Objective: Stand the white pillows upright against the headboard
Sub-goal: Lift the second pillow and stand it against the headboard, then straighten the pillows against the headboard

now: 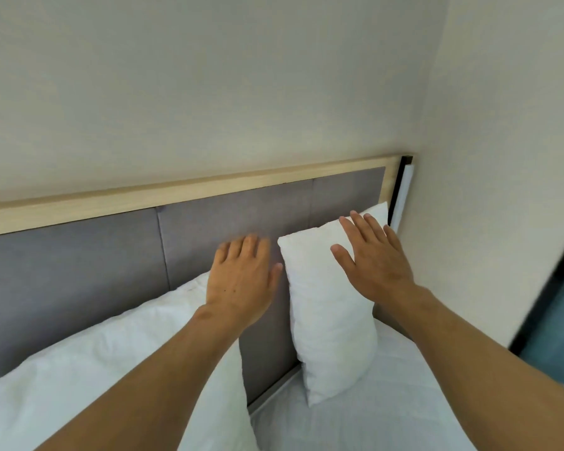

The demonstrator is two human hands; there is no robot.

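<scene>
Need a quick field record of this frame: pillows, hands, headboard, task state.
right pillow: upright, leaning on the headboard
left pillow: against the headboard, lower, partly behind the left arm
right hand: open, flat on the right pillow's top
left hand: open, over the gap between the pillows; contact unclear
headboard: grey padded panels, light wood frame
mattress: white, quilted
task state: right pillow stood; left unclear

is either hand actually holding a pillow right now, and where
Nothing is gripped. The right hand lies flat and open against the upright pillow near its top; the left hand is open.
</scene>
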